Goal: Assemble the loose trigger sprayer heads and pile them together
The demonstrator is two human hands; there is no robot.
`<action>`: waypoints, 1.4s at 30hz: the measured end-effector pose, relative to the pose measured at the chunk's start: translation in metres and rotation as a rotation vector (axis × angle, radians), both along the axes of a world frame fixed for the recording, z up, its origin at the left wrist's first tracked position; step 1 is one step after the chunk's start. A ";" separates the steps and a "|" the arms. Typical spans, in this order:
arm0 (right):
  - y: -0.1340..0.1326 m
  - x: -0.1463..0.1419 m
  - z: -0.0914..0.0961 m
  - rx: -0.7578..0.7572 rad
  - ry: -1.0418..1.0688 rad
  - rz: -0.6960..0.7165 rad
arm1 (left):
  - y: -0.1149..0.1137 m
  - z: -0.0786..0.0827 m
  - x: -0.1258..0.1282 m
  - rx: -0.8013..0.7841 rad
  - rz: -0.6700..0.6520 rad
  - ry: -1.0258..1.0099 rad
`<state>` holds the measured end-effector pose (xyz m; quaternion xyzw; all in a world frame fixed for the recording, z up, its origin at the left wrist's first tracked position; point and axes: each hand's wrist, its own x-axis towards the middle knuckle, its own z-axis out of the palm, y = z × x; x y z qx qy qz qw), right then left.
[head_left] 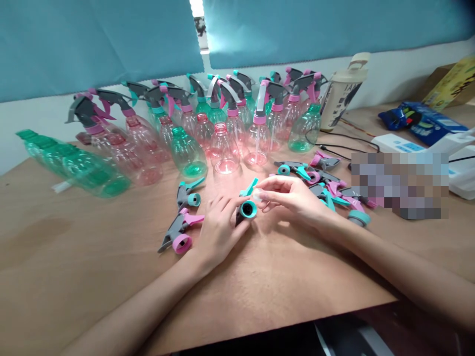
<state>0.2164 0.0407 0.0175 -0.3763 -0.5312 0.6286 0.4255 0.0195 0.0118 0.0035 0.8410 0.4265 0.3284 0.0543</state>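
Observation:
My left hand grips a grey and teal spray trigger head, its round collar opening turned toward me. Close to its right, my right hand pinches a small whitish piece between thumb and fingers; its exact kind is hard to make out. Left of my left hand lie two loose spray heads, one with a teal collar and one with a pink collar. Beyond my right hand is a pile of more spray heads, partly hidden by that hand.
Behind my hands stand several clear pink bottles and green bottles, many topped with spray heads. Green bottles lie at the left. A cream tumbler, a blue packet, black cables and a white plastic item are at the right.

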 end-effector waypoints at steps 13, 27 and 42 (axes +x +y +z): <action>-0.015 -0.010 -0.006 0.141 -0.041 0.012 | -0.001 -0.002 0.000 -0.023 -0.012 -0.012; -0.012 -0.004 -0.016 0.924 -0.475 -0.150 | -0.002 0.001 0.000 -0.111 -0.019 -0.032; -0.012 -0.001 -0.018 0.961 -0.621 0.002 | -0.003 0.001 0.001 -0.099 -0.025 -0.006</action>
